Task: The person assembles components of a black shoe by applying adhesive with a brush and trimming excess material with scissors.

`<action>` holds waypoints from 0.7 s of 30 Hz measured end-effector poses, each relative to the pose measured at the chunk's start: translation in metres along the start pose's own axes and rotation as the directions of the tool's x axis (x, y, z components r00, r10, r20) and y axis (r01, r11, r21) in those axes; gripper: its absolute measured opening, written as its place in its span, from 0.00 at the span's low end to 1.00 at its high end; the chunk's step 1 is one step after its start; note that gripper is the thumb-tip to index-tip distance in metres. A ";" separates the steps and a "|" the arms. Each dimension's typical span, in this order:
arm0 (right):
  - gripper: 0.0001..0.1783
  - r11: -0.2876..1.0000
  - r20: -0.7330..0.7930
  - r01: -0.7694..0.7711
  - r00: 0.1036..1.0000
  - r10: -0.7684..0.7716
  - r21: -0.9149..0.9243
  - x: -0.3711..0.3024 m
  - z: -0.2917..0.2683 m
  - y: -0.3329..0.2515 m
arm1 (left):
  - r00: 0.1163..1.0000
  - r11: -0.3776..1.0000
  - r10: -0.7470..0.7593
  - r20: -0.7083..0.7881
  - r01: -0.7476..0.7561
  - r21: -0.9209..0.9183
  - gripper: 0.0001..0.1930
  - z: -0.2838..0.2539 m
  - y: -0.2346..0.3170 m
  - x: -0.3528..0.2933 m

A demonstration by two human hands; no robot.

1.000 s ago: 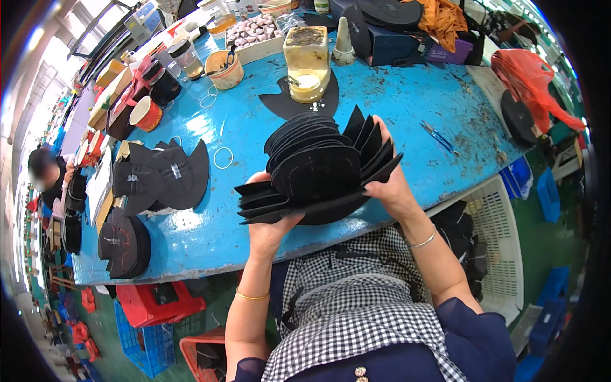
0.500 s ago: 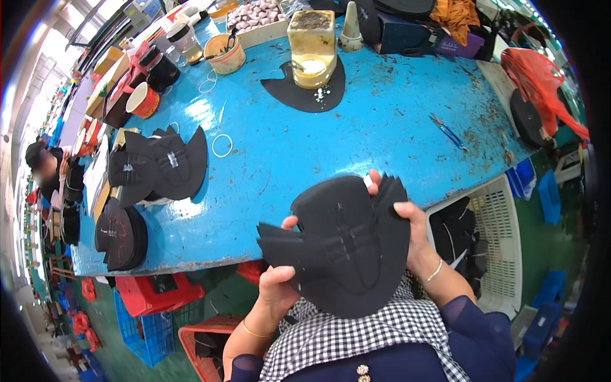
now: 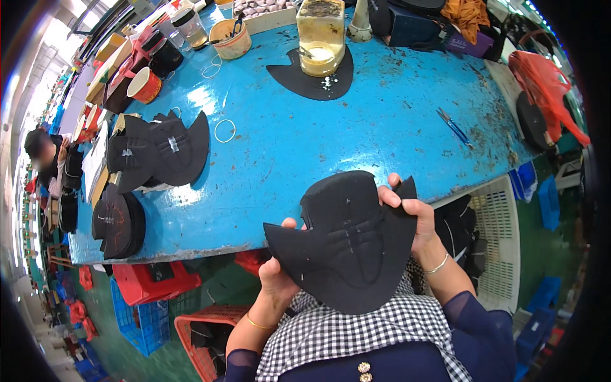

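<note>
Above my lap I hold a stack of flat black cut pieces (image 3: pixel 350 248), shaped like shoe uppers, with a rounded lower edge and pointed side tips. My left hand (image 3: pixel 278 277) grips its left side, thumb in front and a fingertip showing at the upper edge. At the upper right, my right hand (image 3: pixel 417 216) pinches the pointed tip between thumb and fingers. Faint pale marks and moulded creases run down the top piece's middle. On the table's left lie similar black pieces (image 3: pixel 181 153) and a darker stack (image 3: pixel 119 223) with reddish lines.
The blue table (image 3: pixel 273 146) carries a pot of white paste (image 3: pixel 319 58) standing on a black piece, small scissors or snippers (image 3: pixel 454 127), a white ring (image 3: pixel 224 130) and tubs (image 3: pixel 230 39). A pale basket (image 3: pixel 499 248) stands at the right, an orange crate (image 3: pixel 207 325) below left.
The fanned tips of the stack have come together into closer alignment. My right fingers have moved onto the right tip and closed there. The view has shifted slightly.
</note>
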State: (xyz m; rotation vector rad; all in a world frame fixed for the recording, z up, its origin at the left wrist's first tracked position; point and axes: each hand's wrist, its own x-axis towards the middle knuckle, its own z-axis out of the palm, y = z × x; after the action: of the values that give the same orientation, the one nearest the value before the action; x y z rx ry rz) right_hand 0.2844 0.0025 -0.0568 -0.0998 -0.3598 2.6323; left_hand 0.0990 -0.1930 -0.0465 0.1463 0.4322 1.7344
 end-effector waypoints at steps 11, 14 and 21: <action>0.24 0.930 -0.043 0.221 0.969 -0.244 -0.292 0.061 0.024 -0.015 | 0.957 0.954 0.214 -0.196 -0.162 0.250 0.30 0.053 0.026 0.055; 0.31 0.785 -0.154 0.085 0.962 -0.224 -0.613 0.092 0.025 -0.039 | 0.971 0.938 0.198 -0.131 -0.149 0.314 0.34 0.028 0.040 0.079; 0.26 0.416 -0.004 0.090 0.975 -0.221 -0.905 0.106 -0.017 -0.047 | 0.994 0.713 0.088 -0.064 -0.018 0.701 0.42 -0.002 0.080 0.102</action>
State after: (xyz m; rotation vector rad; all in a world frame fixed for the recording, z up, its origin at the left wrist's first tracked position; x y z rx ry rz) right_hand 0.2140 0.0963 -0.0609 -0.5493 -1.6390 1.9121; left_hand 0.0030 -0.1072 -0.0334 0.6345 1.1647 1.5526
